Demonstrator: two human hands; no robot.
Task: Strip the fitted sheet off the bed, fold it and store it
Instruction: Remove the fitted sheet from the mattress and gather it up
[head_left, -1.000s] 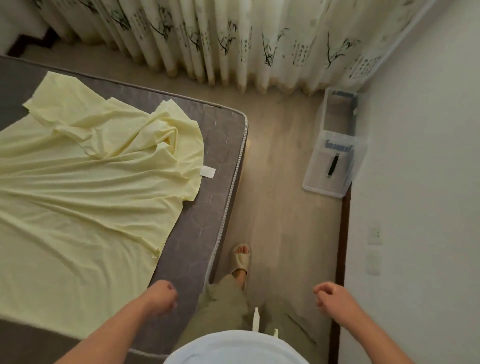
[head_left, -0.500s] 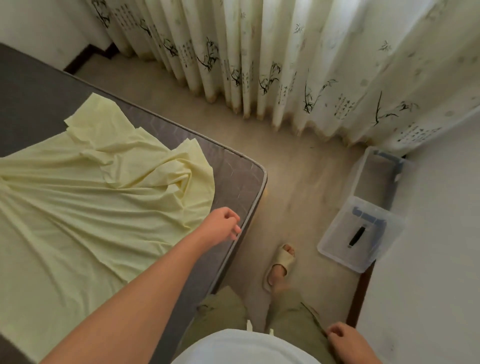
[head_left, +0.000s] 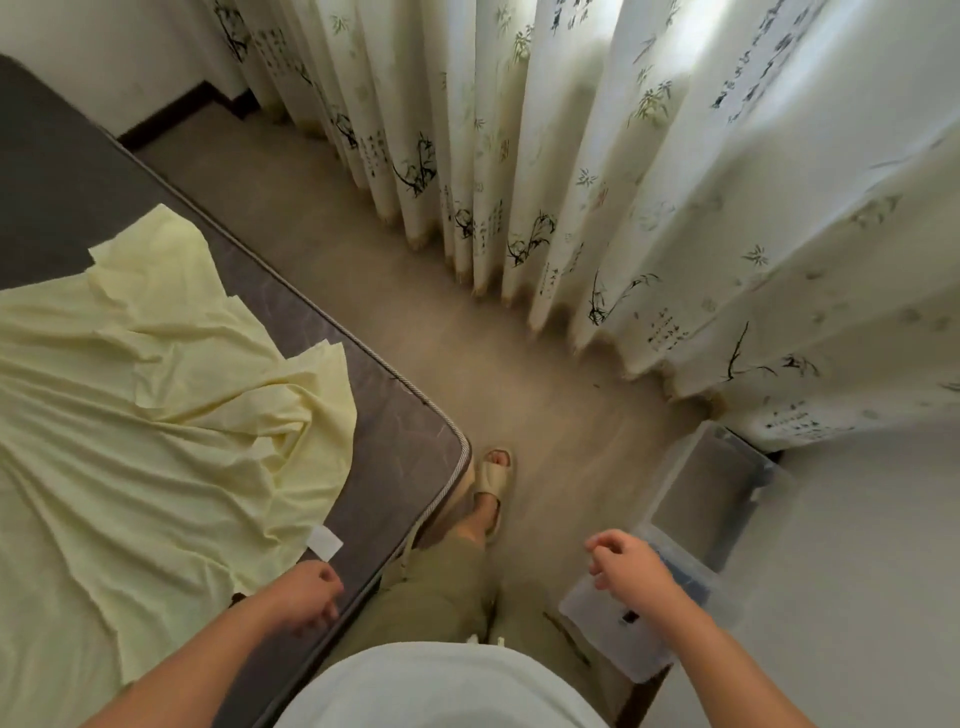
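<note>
The pale yellow fitted sheet (head_left: 156, 426) lies loose and rumpled on top of the grey mattress (head_left: 395, 441), its corner pulled off and a white tag (head_left: 324, 542) showing at its near edge. My left hand (head_left: 306, 597) hovers over the mattress edge just below that tag, fingers loosely curled, holding nothing. My right hand (head_left: 623, 564) hangs in the air over the floor to the right, fingers relaxed and empty, above a plastic box.
A clear plastic storage box (head_left: 711, 493) and its lid (head_left: 618, 639) lie on the floor by the right wall. Patterned curtains (head_left: 571, 182) hang ahead. My slippered foot (head_left: 491, 488) stands on the wooden floor beside the mattress corner.
I have stepped toward the mattress corner and the view has turned. My left hand drew back nearer my body by the sheet's tag; my right hand rose into view.
</note>
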